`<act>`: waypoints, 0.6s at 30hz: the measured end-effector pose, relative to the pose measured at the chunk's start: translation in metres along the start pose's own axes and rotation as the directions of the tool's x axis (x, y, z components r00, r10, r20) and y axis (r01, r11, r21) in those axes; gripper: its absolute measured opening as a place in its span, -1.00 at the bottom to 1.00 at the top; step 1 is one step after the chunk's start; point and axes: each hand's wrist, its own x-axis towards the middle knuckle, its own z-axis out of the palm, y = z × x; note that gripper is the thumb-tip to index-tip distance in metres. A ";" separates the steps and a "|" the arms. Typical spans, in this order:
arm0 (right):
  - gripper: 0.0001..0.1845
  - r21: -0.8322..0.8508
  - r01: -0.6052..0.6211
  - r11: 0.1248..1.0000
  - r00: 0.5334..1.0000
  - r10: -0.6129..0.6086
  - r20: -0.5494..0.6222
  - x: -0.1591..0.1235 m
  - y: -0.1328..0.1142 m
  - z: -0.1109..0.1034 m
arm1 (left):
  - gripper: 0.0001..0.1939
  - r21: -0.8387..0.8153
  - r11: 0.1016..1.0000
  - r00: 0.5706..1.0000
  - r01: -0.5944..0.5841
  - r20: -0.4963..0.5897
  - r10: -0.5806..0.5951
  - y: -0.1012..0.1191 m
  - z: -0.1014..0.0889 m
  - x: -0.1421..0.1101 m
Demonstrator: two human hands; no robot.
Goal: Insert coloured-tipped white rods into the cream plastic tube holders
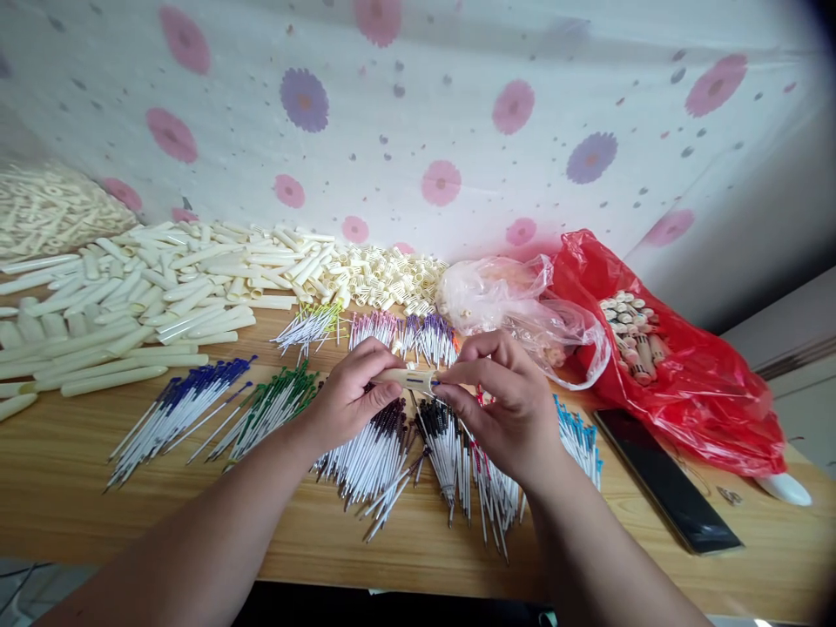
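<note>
My left hand [356, 392] is closed round a cream pen barrel [414, 378], held level above the table. Blue shows through a slot in the barrel's side. At its right end my right hand [500, 396] pinches the blue end of a pen refill [437, 381]; the rest of that refill is inside the barrel or hidden by fingers. Below the hands lie bundles of white refills with brown ends [372, 444] and black ends [444, 435]. Red-ended refills [493, 488] are partly covered by my right hand. Green-ended [278, 405] and blue-ended refills [186, 409] lie to the left.
Cream barrels [144, 287] heap at the back left, beside small slotted cream parts [392, 274]. A clear plastic bag [522, 305] and a red bag [685, 392] with finished-looking pieces stand right. A black flat slab [666, 483] lies near light-blue-ended refills [578, 435].
</note>
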 end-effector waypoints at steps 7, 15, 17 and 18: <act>-0.92 0.055 -0.047 0.997 0.997 0.043 0.064 0.001 0.006 -0.001 | -0.71 0.034 0.999 0.999 -0.040 -0.014 0.041 -0.001 0.002 -0.001; -0.87 0.122 -0.141 0.983 0.989 0.135 0.051 -0.001 0.010 0.008 | -0.79 0.156 0.987 0.995 -0.047 -0.082 0.060 -0.002 0.002 -0.001; -0.88 0.138 -0.164 0.977 0.986 0.159 0.048 0.000 0.011 0.010 | -0.80 0.191 0.980 0.993 -0.049 -0.093 0.067 -0.002 0.001 -0.002; -0.88 0.146 -0.176 0.974 0.984 0.170 0.048 0.000 0.012 0.011 | -0.80 0.205 0.978 0.993 -0.049 -0.096 0.070 -0.002 0.001 -0.002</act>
